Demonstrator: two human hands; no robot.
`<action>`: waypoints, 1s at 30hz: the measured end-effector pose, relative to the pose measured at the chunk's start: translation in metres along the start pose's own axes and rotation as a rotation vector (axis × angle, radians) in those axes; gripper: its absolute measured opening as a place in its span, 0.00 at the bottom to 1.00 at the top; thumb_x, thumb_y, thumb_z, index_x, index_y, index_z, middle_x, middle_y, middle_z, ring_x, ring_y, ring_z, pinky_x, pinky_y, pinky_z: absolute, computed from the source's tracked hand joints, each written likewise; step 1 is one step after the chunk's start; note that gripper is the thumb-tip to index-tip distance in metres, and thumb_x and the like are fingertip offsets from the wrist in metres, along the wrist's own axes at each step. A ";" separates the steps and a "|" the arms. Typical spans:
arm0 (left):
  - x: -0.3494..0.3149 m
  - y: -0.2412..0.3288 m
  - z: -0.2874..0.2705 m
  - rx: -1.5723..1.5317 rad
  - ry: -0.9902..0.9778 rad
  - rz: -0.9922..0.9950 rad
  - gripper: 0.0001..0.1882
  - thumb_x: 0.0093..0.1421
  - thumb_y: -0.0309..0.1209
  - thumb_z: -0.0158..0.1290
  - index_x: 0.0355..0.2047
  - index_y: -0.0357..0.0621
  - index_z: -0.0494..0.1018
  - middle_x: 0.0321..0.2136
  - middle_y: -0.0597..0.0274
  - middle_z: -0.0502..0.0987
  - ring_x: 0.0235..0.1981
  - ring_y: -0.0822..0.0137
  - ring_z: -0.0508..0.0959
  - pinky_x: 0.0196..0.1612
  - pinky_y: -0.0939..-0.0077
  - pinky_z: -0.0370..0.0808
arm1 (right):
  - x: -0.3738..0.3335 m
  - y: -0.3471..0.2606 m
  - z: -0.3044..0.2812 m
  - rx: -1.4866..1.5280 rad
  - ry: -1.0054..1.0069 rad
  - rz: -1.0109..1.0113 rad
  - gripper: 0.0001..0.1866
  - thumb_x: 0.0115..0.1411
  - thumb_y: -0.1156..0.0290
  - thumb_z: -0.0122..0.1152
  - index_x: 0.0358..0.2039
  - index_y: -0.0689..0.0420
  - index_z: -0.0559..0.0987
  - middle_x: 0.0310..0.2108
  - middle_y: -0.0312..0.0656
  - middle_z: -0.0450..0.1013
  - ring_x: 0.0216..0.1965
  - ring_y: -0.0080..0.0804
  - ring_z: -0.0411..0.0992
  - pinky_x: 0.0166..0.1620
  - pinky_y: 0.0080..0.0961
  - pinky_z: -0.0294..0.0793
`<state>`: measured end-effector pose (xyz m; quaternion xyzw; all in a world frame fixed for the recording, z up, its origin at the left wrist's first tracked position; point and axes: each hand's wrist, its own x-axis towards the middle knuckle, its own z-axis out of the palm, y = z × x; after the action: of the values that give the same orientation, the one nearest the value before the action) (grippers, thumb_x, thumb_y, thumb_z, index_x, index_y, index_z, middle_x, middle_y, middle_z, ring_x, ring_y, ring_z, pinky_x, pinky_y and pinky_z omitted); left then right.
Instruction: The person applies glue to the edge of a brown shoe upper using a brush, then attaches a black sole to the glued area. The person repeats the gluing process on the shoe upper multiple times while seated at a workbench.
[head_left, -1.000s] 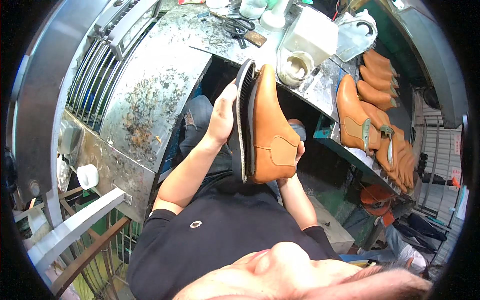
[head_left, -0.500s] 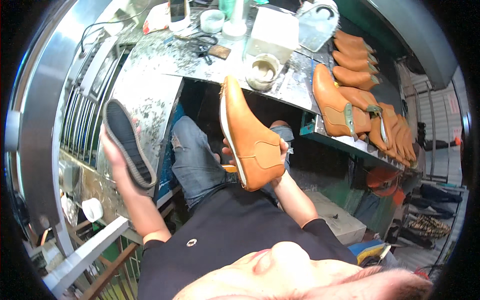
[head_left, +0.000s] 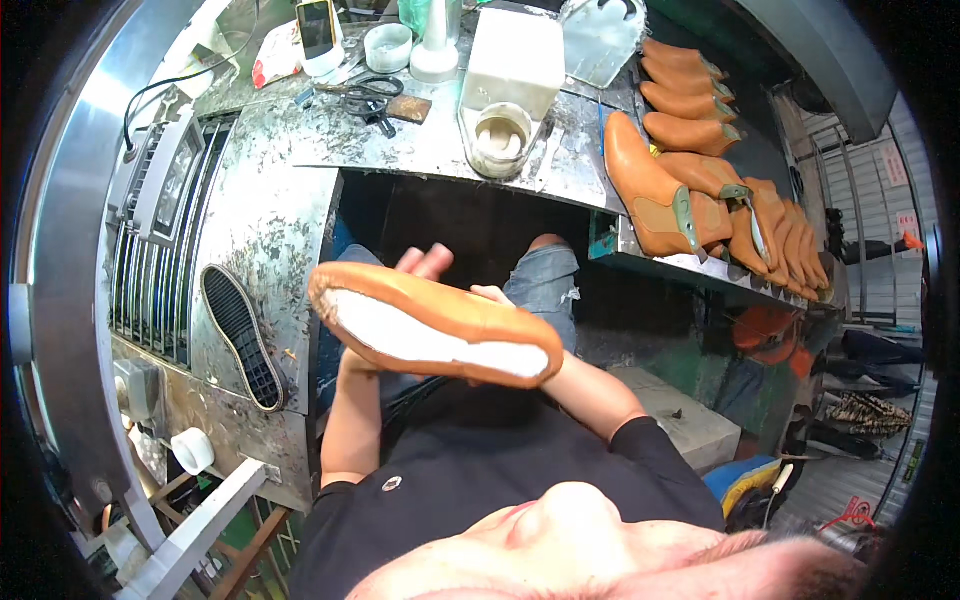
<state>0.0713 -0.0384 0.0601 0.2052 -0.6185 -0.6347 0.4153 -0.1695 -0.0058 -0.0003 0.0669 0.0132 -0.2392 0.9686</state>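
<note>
Right hand [head_left: 490,294] gripping a tan boot [head_left: 438,328], its pale underside facing the wearer.
The right hand, partly hidden behind the boot, is closed around it near the heel end; the left hand [head_left: 428,263] is blurred, its fingers extended past the boot's far edge toward the toe end, and whether it touches the leather cannot be told. The boot lies across the front of both hands, toe to the left, above the lap. Apart from the hands, a black sole [head_left: 243,337] rests on the metal bench [head_left: 265,205] at left. Wall sheets [head_left: 893,161] at far right bear red print; a red-and-white packet [head_left: 276,56] sits at the back.
</note>
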 end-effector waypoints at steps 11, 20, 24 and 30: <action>-0.035 -0.059 -0.003 -0.681 0.472 -0.293 0.55 0.45 0.53 0.79 0.67 0.42 0.66 0.61 0.62 0.76 0.64 0.60 0.75 0.69 0.57 0.71 | -0.057 -0.155 0.083 -2.758 1.144 -0.856 0.27 0.56 0.75 0.75 0.57 0.54 0.79 0.42 0.46 0.73 0.47 0.48 0.75 0.49 0.44 0.76; -0.064 -0.081 0.001 -0.388 0.483 -0.362 0.37 0.52 0.25 0.77 0.61 0.41 0.73 0.56 0.61 0.79 0.58 0.64 0.79 0.62 0.64 0.78 | -0.070 -0.169 0.108 -2.581 0.956 -0.970 0.15 0.60 0.78 0.70 0.47 0.58 0.81 0.37 0.46 0.76 0.42 0.47 0.78 0.47 0.40 0.78; -0.057 -0.076 0.001 -0.292 0.496 -0.368 0.36 0.51 0.26 0.78 0.59 0.41 0.74 0.54 0.62 0.80 0.56 0.65 0.79 0.61 0.65 0.79 | -0.064 -0.182 0.124 -2.500 0.980 -1.364 0.09 0.66 0.77 0.66 0.46 0.60 0.82 0.39 0.47 0.80 0.36 0.38 0.81 0.42 0.34 0.81; -0.048 -0.065 0.013 -0.337 0.602 -0.309 0.34 0.51 0.27 0.79 0.57 0.40 0.76 0.52 0.63 0.81 0.55 0.66 0.80 0.60 0.66 0.79 | -0.051 -0.212 0.138 -2.251 1.221 -1.267 0.11 0.63 0.66 0.70 0.41 0.58 0.81 0.26 0.41 0.78 0.26 0.32 0.76 0.33 0.28 0.77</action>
<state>0.0708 0.0000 -0.0121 0.4024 -0.3173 -0.6939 0.5059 -0.3141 -0.1870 0.1134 -0.6505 0.6276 -0.4203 0.0787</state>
